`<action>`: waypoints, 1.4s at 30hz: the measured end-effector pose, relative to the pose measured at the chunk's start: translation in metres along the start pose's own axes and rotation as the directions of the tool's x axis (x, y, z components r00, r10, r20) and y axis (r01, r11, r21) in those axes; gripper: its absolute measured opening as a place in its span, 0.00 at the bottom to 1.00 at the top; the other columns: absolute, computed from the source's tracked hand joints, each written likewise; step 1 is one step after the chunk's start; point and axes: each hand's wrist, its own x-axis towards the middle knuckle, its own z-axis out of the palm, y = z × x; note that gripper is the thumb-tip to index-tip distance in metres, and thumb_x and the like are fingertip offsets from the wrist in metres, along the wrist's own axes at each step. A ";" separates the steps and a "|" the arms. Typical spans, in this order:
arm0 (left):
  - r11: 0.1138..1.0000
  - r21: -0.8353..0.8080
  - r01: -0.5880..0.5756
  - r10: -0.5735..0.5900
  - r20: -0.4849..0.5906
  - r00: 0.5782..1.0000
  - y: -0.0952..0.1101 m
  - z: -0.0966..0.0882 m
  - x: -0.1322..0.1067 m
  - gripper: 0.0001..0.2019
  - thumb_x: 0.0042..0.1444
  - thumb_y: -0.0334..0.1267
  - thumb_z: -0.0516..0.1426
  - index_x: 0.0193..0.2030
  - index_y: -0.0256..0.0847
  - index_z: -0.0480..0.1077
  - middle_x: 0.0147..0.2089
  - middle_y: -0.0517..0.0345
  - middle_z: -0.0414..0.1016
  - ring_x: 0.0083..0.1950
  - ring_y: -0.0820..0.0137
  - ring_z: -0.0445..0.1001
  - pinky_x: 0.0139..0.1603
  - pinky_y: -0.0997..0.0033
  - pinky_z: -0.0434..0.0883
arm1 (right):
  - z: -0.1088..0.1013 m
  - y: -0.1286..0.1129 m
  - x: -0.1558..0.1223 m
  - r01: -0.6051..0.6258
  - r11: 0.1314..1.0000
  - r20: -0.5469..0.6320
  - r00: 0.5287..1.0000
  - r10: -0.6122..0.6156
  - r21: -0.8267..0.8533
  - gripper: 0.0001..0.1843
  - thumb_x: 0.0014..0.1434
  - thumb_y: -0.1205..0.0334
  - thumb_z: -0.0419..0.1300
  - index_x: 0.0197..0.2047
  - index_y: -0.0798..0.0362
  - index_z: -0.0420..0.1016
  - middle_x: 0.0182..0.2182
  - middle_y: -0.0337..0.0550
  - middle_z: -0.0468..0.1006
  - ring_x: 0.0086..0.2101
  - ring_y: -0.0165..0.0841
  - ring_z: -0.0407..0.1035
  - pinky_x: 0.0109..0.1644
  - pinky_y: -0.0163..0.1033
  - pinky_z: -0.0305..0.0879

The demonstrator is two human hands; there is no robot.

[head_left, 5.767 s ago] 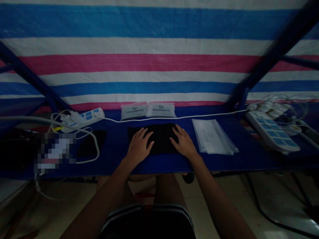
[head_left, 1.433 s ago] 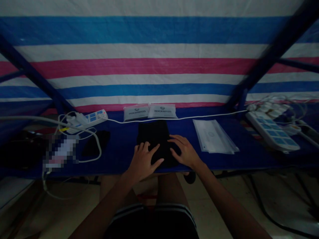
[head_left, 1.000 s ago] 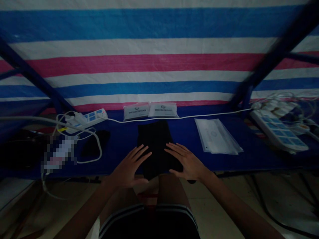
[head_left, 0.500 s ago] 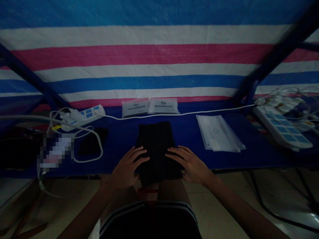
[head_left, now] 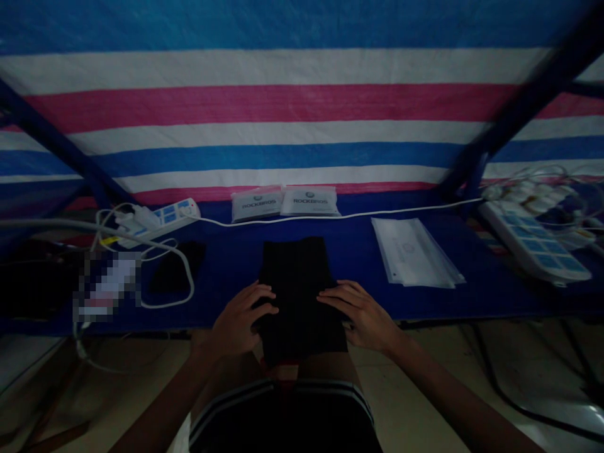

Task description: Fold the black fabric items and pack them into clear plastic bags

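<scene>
A black piece of fabric (head_left: 297, 296) lies partly on the blue table, and its near end hangs over the front edge above my legs. Gripping its left side is my left hand (head_left: 243, 318), fingers on top and thumb side hidden below. My right hand (head_left: 363, 318) has hold of the right side in the same manner. The cloth is too dark for me to make out its exact kind.
Two packed ROCKBROS bags (head_left: 310, 201) lie at the back, behind a white cable (head_left: 372, 214). Flat clear bags (head_left: 415, 251) are stacked on the right. Power strips (head_left: 538, 242) sit at both sides. A dark cloth (head_left: 174, 267) and looped cable lie left.
The black fabric has shifted slightly toward me, its near end hanging lower. Both hands keep their places at its sides, a touch lower.
</scene>
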 end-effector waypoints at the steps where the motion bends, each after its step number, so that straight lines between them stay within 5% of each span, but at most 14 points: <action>1: 1.000 -0.011 -0.005 0.005 -0.005 1.000 0.000 0.000 0.000 0.33 0.38 0.19 0.55 0.52 0.47 0.75 0.60 0.53 0.75 0.68 0.54 0.71 0.72 0.38 0.68 | 0.000 0.000 0.000 0.006 1.000 -0.011 1.000 -0.006 0.005 0.43 0.48 0.77 0.56 0.68 0.49 0.70 0.59 0.49 0.79 0.58 0.42 0.74 0.69 0.61 0.62; 7: 0.996 -0.087 -0.006 0.000 -0.068 0.998 0.004 0.001 0.005 0.28 0.38 0.21 0.54 0.46 0.45 0.77 0.54 0.52 0.79 0.64 0.55 0.74 0.65 0.43 0.74 | 0.003 0.000 -0.001 0.007 0.999 -0.067 0.998 -0.004 0.040 0.41 0.48 0.79 0.54 0.64 0.46 0.74 0.57 0.46 0.81 0.55 0.40 0.76 0.67 0.61 0.64; 12: 0.991 -0.132 -0.001 -0.014 -0.117 0.993 0.010 0.002 0.015 0.17 0.45 0.25 0.55 0.40 0.45 0.76 0.43 0.56 0.82 0.56 0.59 0.79 0.69 0.42 0.68 | 0.003 0.002 0.000 0.016 0.994 -0.130 0.992 -0.003 0.104 0.27 0.58 0.79 0.55 0.53 0.45 0.80 0.46 0.42 0.85 0.48 0.38 0.79 0.65 0.61 0.67; 16: 0.989 -0.146 -0.002 -0.018 -0.138 0.990 0.010 0.000 0.023 0.13 0.49 0.31 0.55 0.41 0.45 0.74 0.41 0.57 0.82 0.52 0.59 0.81 0.72 0.41 0.63 | 0.000 0.003 0.003 0.004 0.996 -0.146 0.989 0.009 0.084 0.18 0.59 0.75 0.59 0.48 0.49 0.80 0.58 0.51 0.80 0.61 0.46 0.72 0.64 0.60 0.69; 20: 0.974 -0.224 0.044 -0.081 -0.161 0.984 0.008 0.000 0.028 0.11 0.54 0.35 0.55 0.43 0.43 0.74 0.43 0.52 0.81 0.47 0.60 0.81 0.55 0.57 0.76 | -0.002 0.006 0.006 -0.025 0.991 -0.128 0.991 0.042 0.133 0.18 0.56 0.74 0.59 0.49 0.52 0.78 0.58 0.54 0.81 0.60 0.46 0.73 0.61 0.56 0.73; 23: 0.964 -0.242 0.112 -0.169 -0.228 0.959 0.006 0.003 0.033 0.13 0.52 0.30 0.53 0.41 0.42 0.75 0.40 0.52 0.81 0.41 0.64 0.81 0.42 0.67 0.76 | 0.000 0.011 0.010 -0.113 0.986 -0.137 0.982 0.129 0.124 0.23 0.54 0.74 0.59 0.52 0.52 0.78 0.51 0.52 0.85 0.53 0.45 0.78 0.57 0.52 0.74; 28: 0.916 -0.280 0.287 -0.360 -0.258 0.897 0.006 0.006 0.043 0.06 0.61 0.38 0.57 0.37 0.42 0.76 0.32 0.57 0.81 0.34 0.65 0.81 0.37 0.69 0.73 | 0.004 0.014 0.023 -0.317 0.939 -0.218 0.915 0.340 0.131 0.10 0.64 0.61 0.59 0.45 0.52 0.80 0.41 0.50 0.86 0.41 0.44 0.80 0.46 0.46 0.74; 34: 0.794 -0.384 0.471 -0.583 -0.265 0.768 0.002 0.007 0.051 0.19 0.62 0.55 0.61 0.43 0.38 0.78 0.31 0.55 0.82 0.32 0.62 0.81 0.34 0.68 0.72 | 0.003 0.014 0.040 -0.475 0.842 -0.248 0.810 0.532 0.255 0.23 0.69 0.42 0.57 0.29 0.50 0.71 0.22 0.36 0.74 0.25 0.34 0.71 0.32 0.37 0.60; 42: 0.754 -0.397 0.523 -0.634 -0.230 0.738 -0.001 0.000 0.073 0.20 0.62 0.57 0.60 0.41 0.40 0.75 0.20 0.66 0.69 0.21 0.70 0.69 0.25 0.73 0.60 | 0.004 0.016 0.051 -0.534 0.794 -0.289 0.742 0.605 0.291 0.23 0.69 0.40 0.57 0.32 0.49 0.75 0.19 0.35 0.74 0.20 0.33 0.69 0.28 0.37 0.56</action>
